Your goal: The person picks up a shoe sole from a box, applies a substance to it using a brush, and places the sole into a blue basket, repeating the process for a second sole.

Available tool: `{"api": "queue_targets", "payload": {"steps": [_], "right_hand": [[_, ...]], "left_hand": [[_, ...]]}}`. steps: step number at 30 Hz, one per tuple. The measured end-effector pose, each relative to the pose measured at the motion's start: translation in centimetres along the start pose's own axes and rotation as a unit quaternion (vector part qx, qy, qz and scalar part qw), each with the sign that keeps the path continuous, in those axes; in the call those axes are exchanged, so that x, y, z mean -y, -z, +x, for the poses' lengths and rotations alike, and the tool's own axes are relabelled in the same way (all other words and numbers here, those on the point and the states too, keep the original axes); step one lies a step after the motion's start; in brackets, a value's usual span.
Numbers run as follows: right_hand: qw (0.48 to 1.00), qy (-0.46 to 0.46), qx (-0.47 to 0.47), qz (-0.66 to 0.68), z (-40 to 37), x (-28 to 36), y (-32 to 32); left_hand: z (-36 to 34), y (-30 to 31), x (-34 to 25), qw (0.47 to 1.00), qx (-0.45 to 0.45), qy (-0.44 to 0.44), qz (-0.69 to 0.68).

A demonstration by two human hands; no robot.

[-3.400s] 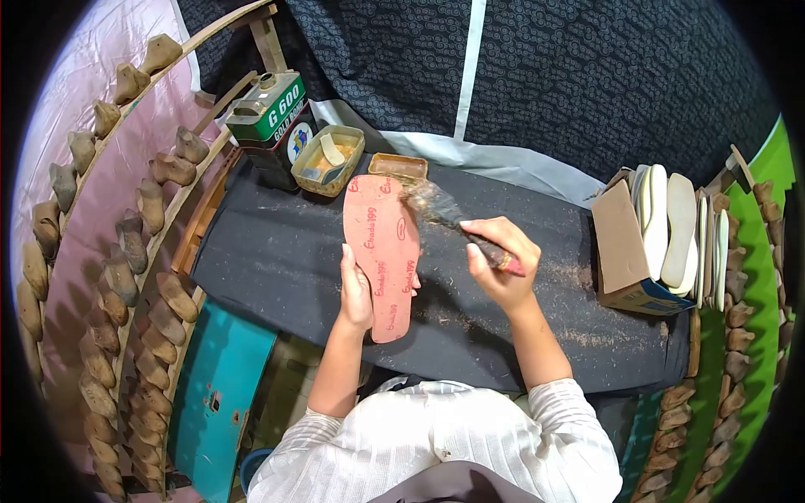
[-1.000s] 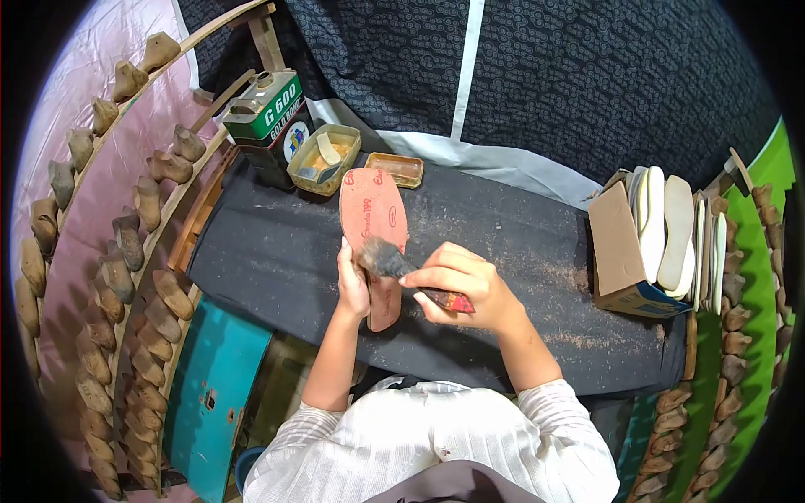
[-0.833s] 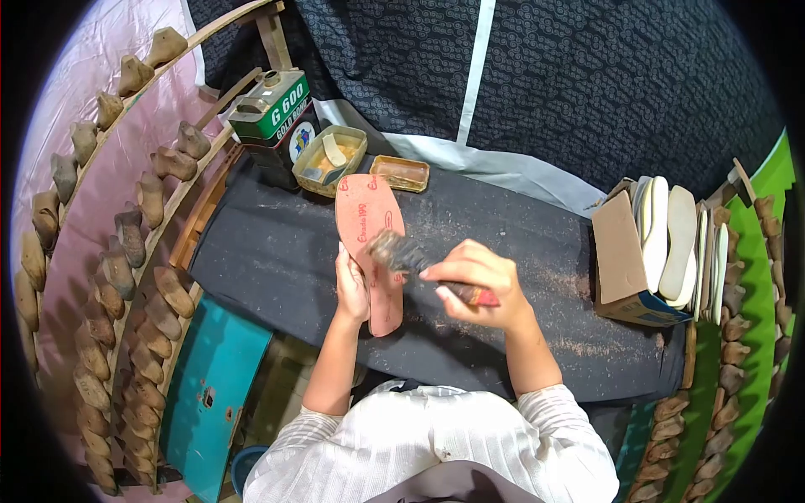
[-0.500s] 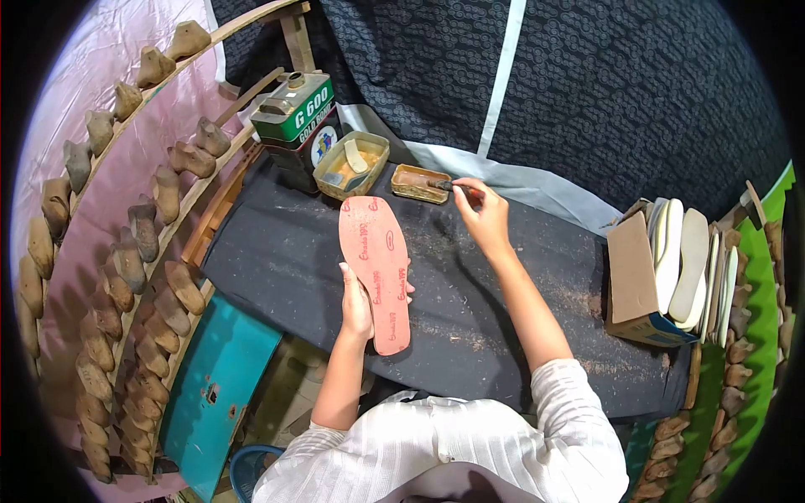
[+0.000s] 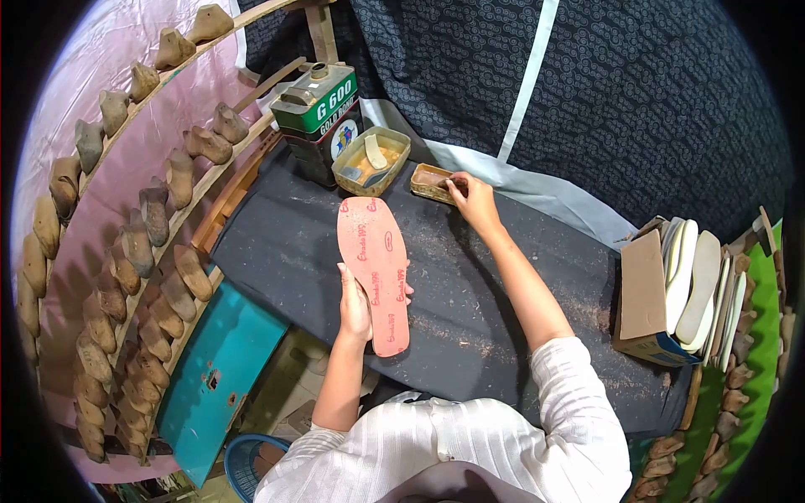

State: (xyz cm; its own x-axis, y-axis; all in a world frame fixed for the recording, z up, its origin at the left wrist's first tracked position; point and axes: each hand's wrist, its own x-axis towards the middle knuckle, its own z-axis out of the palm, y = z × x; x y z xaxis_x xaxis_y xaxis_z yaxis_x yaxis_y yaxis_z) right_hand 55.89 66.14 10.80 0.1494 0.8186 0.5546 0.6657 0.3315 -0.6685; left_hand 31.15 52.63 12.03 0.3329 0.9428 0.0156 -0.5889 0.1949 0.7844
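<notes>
My left hand [image 5: 355,307] grips a pink insole board [image 5: 379,277] printed with red lettering. The thumb lies along its left edge, and fingertips show at the right edge. My right hand [image 5: 475,204] is closed at a small rectangular tray [image 5: 429,182]. Its fingers pinch a small dark tool, mostly hidden by the hand, over the tray's right end. To the left stands a larger plastic tub [image 5: 401,159] with amber residue, a pale strip [image 5: 375,152] and a grey piece inside.
A green and black metal can [image 5: 317,117] stands at the table's back left. Wooden shoe lasts [image 5: 155,220] line racks on the left. At right, a cardboard box [image 5: 644,289] holds several pale soles. Dust and crumbs lie on the dark tablecloth [image 5: 503,352].
My right hand has moved down over the tray's right end, so the dark tool is now mostly hidden. The view has shifted slightly; the insole board stays in my left hand.
</notes>
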Motion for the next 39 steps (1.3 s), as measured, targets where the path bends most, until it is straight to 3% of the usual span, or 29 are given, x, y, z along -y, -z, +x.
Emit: {"api": "queue_targets", "payload": {"steps": [6,11,14,17,19,20,21,23,25,27,29,35,39], "right_hand": [[1.000,-0.001,-0.012,-0.015,-0.7,2.6,2.1],[0.989,0.034,-0.126,0.068,-3.8,8.8,6.2],[0.980,0.122,-0.140,0.067,-6.2,11.9,8.3],[0.973,0.188,-0.093,0.096,-8.3,15.1,9.9],[0.955,0.279,-0.064,0.073,-8.8,16.3,10.2],[0.954,0.289,-0.042,0.073,-9.1,17.0,10.4],[0.954,0.293,-0.037,0.058,-9.5,16.9,10.1],[0.954,0.294,-0.030,0.054,-10.5,16.7,10.1],[0.946,0.318,-0.002,0.059,-11.4,17.0,10.8],[0.947,0.309,0.044,0.080,-12.1,17.1,11.0],[0.949,0.301,0.036,0.081,-12.0,17.5,11.1],[0.951,0.299,-0.057,0.063,-10.2,18.1,10.0],[0.949,0.304,0.003,0.086,-11.6,18.0,10.1]], "left_hand": [[0.2,-0.9,0.2,0.999,0.026,0.013,-0.019],[0.2,-1.7,0.0,0.999,0.032,0.012,-0.019],[0.4,-2.3,0.3,0.999,0.041,0.014,-0.012],[0.5,-2.5,1.1,0.998,0.060,0.022,-0.008],[0.4,-3.7,1.3,0.997,0.072,0.029,-0.009],[0.2,-5.6,0.8,1.000,0.010,-0.001,-0.013],[0.1,-6.6,0.6,0.998,-0.053,-0.032,-0.018],[0.5,-5.8,0.8,0.998,-0.039,-0.029,-0.033],[1.2,-4.5,0.8,0.997,0.062,-0.048,-0.021],[1.5,-3.9,0.8,0.997,0.046,-0.032,-0.046],[1.3,-4.0,0.4,0.997,0.058,-0.040,-0.040],[0.4,-5.6,0.4,0.998,-0.022,-0.059,-0.020],[0.5,-5.3,-0.2,0.992,0.066,-0.047,-0.092]]}}
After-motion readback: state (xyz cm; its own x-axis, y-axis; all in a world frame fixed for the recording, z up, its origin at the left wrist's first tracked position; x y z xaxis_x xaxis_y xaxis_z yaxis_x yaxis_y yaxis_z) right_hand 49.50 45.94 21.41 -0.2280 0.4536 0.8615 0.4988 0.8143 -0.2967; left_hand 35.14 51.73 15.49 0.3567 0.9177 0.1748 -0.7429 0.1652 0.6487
